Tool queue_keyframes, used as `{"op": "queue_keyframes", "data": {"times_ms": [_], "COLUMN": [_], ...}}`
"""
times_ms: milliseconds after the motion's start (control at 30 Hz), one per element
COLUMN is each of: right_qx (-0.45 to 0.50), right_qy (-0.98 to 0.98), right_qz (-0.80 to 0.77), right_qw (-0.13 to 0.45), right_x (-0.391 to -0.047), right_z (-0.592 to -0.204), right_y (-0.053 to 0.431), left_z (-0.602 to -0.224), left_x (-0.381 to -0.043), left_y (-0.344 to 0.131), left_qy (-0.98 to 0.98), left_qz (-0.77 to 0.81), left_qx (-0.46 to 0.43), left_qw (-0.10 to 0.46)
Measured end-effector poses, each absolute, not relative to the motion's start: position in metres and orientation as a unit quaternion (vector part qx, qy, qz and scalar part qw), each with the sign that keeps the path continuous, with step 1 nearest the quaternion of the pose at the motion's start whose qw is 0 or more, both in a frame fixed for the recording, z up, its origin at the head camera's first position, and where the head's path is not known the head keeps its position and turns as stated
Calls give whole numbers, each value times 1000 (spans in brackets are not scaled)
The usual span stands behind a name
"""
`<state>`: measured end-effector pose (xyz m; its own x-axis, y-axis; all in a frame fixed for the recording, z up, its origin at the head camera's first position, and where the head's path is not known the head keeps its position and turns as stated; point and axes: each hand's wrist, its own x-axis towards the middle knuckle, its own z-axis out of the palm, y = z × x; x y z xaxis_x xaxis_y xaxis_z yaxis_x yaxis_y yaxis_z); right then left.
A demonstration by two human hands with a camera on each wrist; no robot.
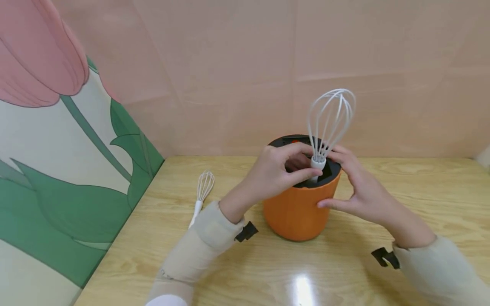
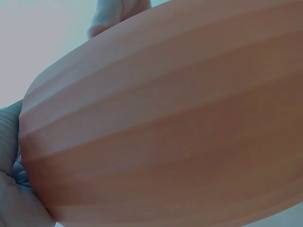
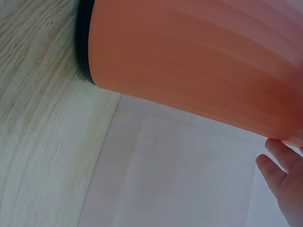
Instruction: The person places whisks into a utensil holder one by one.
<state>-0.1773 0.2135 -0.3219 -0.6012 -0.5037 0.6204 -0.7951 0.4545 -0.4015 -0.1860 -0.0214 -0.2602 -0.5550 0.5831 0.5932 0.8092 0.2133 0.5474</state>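
In the head view my left hand point(image 1: 279, 165) pinches a white balloon whisk point(image 1: 318, 162) near the top of its handle. The whisk stands upright, wires up, its lower handle down in the opening of an orange utensil holder point(image 1: 296, 212) with a black slotted top point(image 1: 333, 170). My right hand point(image 1: 363, 189) grips the holder's right side, thumb on the front, fingers at the back rim. Ribbed orange wall point(image 2: 165, 118) fills most of the left wrist view. Fingertips point(image 3: 272, 172) touch the holder's rim end in the right wrist view.
A second, smaller white whisk point(image 1: 197, 210) lies on the wooden table point(image 1: 153, 250), left of the holder and partly behind my left sleeve point(image 1: 214, 242). Behind the table rises a pinkish wall covering point(image 1: 229, 85). A tulip-printed panel point(image 1: 69, 191) borders the left side.
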Motion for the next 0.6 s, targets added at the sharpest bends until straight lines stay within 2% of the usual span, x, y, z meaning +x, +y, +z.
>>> {"op": "queue_keyframes", "data": {"times_ms": [400,600], "right_qx": [394,387], "right_qy": [-822,-827], "right_qz": [354,355], "right_qw": [209,203], "right_x": [-179,-176], "right_z": [-324,-323], "right_y": [214,213], "left_z": [-251,-248], "left_x": [-186,-188], "left_y": [-20,-20], "left_qy": [-829,-830], "left_qz": [-345,-332], "left_qx": [-438,-448], "left_qw": [43,19]}}
